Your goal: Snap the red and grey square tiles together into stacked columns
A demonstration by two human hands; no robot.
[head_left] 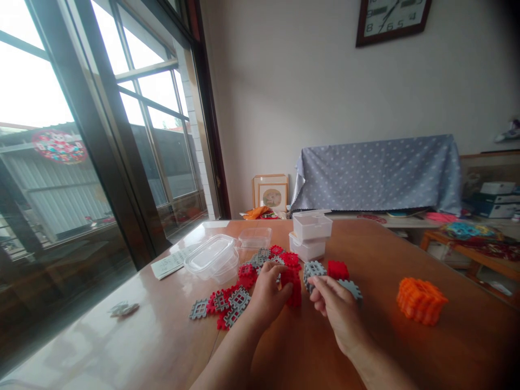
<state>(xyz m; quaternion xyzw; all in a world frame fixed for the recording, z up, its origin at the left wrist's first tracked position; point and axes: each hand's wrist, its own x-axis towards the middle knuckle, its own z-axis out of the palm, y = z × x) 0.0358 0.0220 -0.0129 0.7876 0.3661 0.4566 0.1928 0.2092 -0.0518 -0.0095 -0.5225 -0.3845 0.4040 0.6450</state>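
1. From where I stand, the person's right hand (333, 300) has thumb and fingers drawn together, pinching a small stack of square, grey, toothed plastic pieces (315, 267) above the glossy brown wooden table (406, 357).
2. The left hand (268, 292) is curled, its thumb and fingers against an upright row of red, toothed plastic squares (296, 295); I cannot tell how firmly it grips.
3. Those two groups are near each other, between the hands.
4. Just beyond the right hand sits a compact red plastic block (338, 269), and a flat grey toothed plate (352, 289) lies just beside that hand.
5. Around and left of the left hand spreads a loose heap of red and grey lattice squares (239, 299), some overlapping.
6. Well apart on the right stands a bright orange stack of wavy-edged plastic pieces (422, 301).
7. Behind the heap are clear, lidded plastic tubs (212, 258) and two stacked, translucent white boxes (312, 227).
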